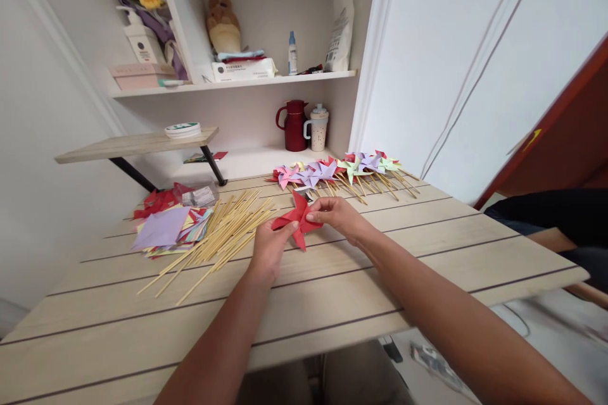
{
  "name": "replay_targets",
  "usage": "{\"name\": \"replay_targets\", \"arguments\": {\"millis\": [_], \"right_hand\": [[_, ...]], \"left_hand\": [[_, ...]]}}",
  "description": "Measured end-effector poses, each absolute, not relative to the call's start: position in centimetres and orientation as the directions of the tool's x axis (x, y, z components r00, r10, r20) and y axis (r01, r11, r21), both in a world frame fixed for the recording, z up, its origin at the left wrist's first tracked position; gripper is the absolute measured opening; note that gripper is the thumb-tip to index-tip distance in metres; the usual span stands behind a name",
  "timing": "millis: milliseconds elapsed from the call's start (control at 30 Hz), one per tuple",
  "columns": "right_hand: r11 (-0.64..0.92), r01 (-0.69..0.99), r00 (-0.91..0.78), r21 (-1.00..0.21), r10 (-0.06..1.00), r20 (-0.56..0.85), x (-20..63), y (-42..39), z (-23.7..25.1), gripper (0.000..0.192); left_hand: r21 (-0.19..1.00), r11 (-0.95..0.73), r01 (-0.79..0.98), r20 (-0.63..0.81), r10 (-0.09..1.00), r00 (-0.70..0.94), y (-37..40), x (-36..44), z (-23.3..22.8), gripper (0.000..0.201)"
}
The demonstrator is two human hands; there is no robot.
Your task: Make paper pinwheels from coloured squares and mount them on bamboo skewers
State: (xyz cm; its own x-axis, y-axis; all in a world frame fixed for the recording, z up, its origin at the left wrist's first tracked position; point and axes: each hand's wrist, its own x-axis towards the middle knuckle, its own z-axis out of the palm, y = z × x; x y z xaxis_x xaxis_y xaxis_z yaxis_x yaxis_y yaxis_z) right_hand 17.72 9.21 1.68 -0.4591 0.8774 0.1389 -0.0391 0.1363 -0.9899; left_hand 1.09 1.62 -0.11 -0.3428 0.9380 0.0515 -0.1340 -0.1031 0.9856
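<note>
The left hand [268, 250] and right hand [338, 215] both have fingers pinched on a red pinwheel [301, 207], over the tabletop [332, 291]. It looks folded — I see no stick on it. Finished-looking pinwheels [319, 173] lie at the back. Loose sticks [223, 234] and paper squares [164, 228] are left over. The sticks lie near the left hand — they might get in its way.

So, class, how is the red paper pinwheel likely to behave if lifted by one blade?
The red pinwheel looks like thin paper, so it is probably very light. Its blades jut out between the left hand and right hand, so they may bend if squeezed. Its visible folds probably keep it from flopping completely.
</note>
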Motion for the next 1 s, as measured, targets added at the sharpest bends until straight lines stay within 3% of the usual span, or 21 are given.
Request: {"name": "replay_targets", "arguments": {"millis": [600,1000], "right_hand": [[0.136,0.009,-0.456,-0.991,0.882,0.117,16.88,8.46,1.71,0.024],[0.147,-0.076,-0.391,-0.986,0.905,0.165,16.81,8.78,1.70,0.026]], "left_hand": [[0.990,-0.125,-0.069,0.094,0.934,-0.343,1.47,1.76,0.08,0.021],[0.973,-0.101,-0.209,0.038,0.957,-0.287,1.46,2.02,0.26,0.030]]}}
